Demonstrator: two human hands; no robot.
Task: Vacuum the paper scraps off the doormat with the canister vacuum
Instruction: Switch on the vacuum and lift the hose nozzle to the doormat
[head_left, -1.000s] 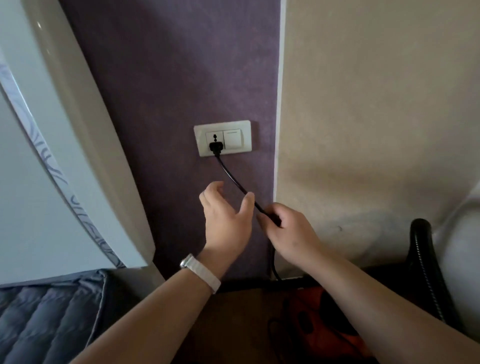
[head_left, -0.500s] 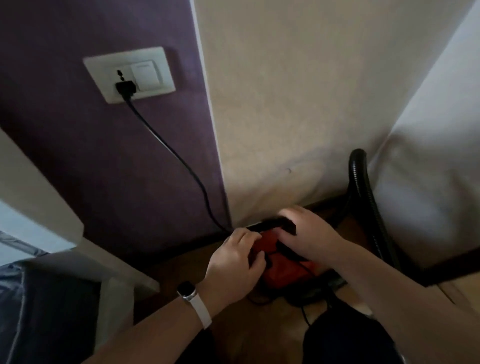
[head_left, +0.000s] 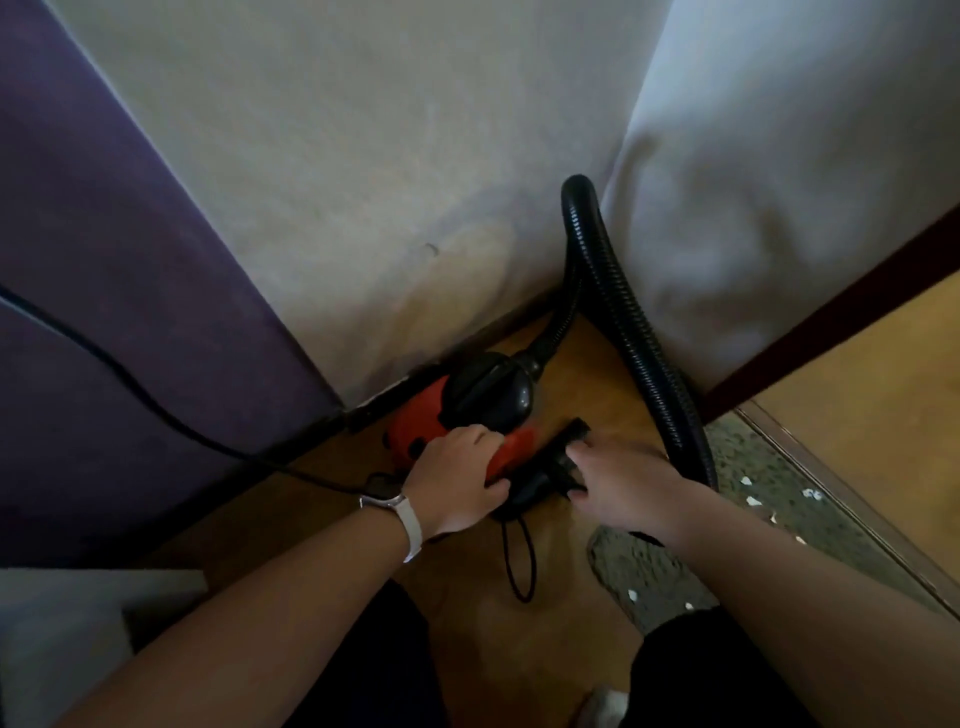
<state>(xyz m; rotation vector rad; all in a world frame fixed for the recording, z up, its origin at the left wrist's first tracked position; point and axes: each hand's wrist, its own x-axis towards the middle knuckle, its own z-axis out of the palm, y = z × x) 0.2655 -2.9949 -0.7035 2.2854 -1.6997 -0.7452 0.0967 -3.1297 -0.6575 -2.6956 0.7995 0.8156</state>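
A red canister vacuum (head_left: 415, 428) with a black top sits on the wooden floor against the wall. My left hand (head_left: 457, 480) grips its red body, fingers over the top and thumb at the side. My right hand (head_left: 626, 488) holds the black nozzle (head_left: 574, 441) lying just right of the canister. The ribbed black hose (head_left: 626, 317) loops up from the canister and comes back down past my right hand. The grey speckled doormat (head_left: 644, 566) lies to the right, with several white paper scraps (head_left: 753, 501) on it.
The black power cord (head_left: 130, 384) runs along the purple wall (head_left: 104, 234) to the vacuum, with a loose loop (head_left: 519, 561) on the floor. A white panel (head_left: 779, 182) and a dark threshold strip (head_left: 831, 322) stand on the right. White furniture (head_left: 62, 623) is at the lower left.
The view dropped from the wall socket to the floor. My right hand let go of the cord and took the nozzle, while my left hand stayed on the red canister.
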